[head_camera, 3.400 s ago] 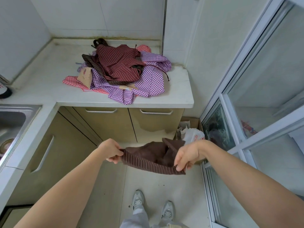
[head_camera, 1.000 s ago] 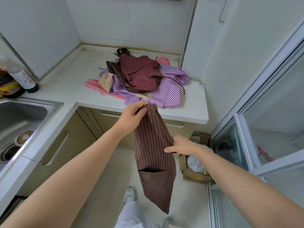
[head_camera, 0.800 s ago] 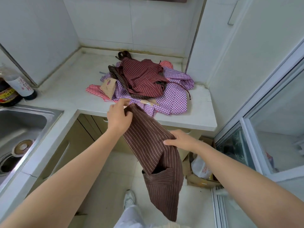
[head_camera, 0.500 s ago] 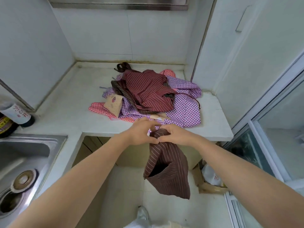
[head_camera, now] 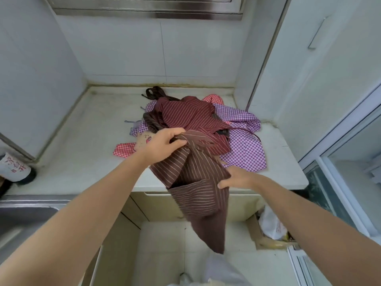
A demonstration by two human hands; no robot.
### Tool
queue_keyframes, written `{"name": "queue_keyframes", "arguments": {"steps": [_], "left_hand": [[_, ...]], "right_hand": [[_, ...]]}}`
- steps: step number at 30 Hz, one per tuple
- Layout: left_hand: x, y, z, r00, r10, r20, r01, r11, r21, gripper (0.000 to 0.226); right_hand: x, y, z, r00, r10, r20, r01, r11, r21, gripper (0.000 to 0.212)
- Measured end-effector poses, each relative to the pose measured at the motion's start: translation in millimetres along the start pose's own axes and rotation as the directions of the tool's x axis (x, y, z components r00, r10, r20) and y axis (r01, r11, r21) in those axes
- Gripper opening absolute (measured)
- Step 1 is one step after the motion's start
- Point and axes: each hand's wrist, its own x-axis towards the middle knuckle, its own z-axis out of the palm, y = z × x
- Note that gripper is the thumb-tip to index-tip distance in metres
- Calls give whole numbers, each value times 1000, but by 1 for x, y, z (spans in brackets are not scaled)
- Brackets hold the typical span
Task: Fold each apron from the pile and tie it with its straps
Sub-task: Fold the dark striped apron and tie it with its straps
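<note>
Here the pale stone countertop [head_camera: 82, 145] fills an L-shaped corner under tiled walls, its surface smooth and faintly veined. At the left a steel sink [head_camera: 22, 215] is set into it; only a dull grey corner shows, so its contents cannot be told. On the counter's right half lies the pile of aprons [head_camera: 245, 149], rumpled cotton: a maroon pinstriped one on top, purple gingham below, a red gingham corner poking out on the left. The brown striped apron [head_camera: 198, 213] hangs in front of the pile and over the counter's front edge, tapering to a point above the floor, its patch pocket [head_camera: 198, 197] gaping. On the floor by the cabinet an open cardboard box [head_camera: 266, 244] holds a crumpled white plastic bag [head_camera: 271, 226]. The left hand [head_camera: 162, 145] grips the apron's bunched top, fingers curled round the cloth. The right hand [head_camera: 237, 178] touches its right edge beside the pocket; whether it pinches the fabric cannot be told. A bottle [head_camera: 15, 168] with a white label stands near the sink.
</note>
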Motion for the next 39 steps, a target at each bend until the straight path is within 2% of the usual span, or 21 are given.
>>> {"name": "queue_keyframes", "arguments": {"steps": [2,3,8,12,15,17,19,21,23,25,27,29,31,32,34,35,36,37,38,39], "left_hand": [[9,-19,-12,998,-53,-47,56,995,78,16],[12,-27,-16,995,-80,-58,86,989,124,14],[44,-46,-36,973,-193,-128,220,943,251,15],[77,-66,-49,938,-305,-163,344,872,347,16],[94,-87,-59,907,-393,-155,415,765,492,22],[98,-101,-62,879,-450,-157,450,674,586,23],[108,-118,-64,834,-521,-179,509,604,613,23],[113,-130,-63,804,-562,-192,537,550,640,25],[119,-138,-61,775,-598,-203,559,500,661,25],[127,-149,-56,746,-633,-205,580,468,667,28],[135,-156,-47,751,-617,-235,596,480,644,44],[147,-157,-36,832,-441,-337,550,574,607,56],[160,-148,-25,908,-148,-391,375,701,607,51],[167,-141,-18,930,-22,-367,254,761,598,46],[177,-129,1,974,132,-187,-5,829,559,32],[181,-126,14,985,162,-59,-107,841,530,26],[182,-125,27,989,137,62,-150,843,516,27],[178,-124,37,986,54,155,-129,837,532,35],[179,-128,50,963,-36,265,-122,823,555,47],[175,-133,55,945,-139,297,-67,805,590,60]], "right_hand": [[4,-7,-28,999,5,-35,-5,1000,-3,7],[6,-10,-43,999,12,-51,-13,999,-35,8],[35,-49,-137,989,8,-145,-68,910,-409,17],[74,-85,-180,988,-29,-152,-60,835,-547,26],[112,-93,-184,985,-96,-145,-19,770,-638,36],[137,-89,-177,978,-151,-142,12,726,-687,31],[171,-86,-177,971,-206,-122,54,686,-726,24],[192,-82,-173,968,-224,-113,73,681,-728,29],[210,-82,-173,967,-230,-109,81,683,-726,42],[229,-79,-170,969,-230,-94,94,689,-719,46],[241,-75,-165,973,-214,-82,94,699,-709,48],[250,-70,-161,977,-191,-91,71,703,-708,50],[255,-64,-154,979,-165,-119,34,709,-705,52],[256,-60,-149,977,-158,-142,16,720,-693,54],[256,-51,-138,963,-175,-206,-4,752,-659,60],[255,-46,-135,946,-197,-257,-10,774,-633,65],[252,-41,-130,922,-224,-315,-11,799,-601,69],[251,-40,-129,895,-269,-356,9,808,-589,72],[243,-32,-127,865,-253,-432,-30,835,-549,73],[238,-30,-128,836,-262,-483,-40,848,-529,73]]}}
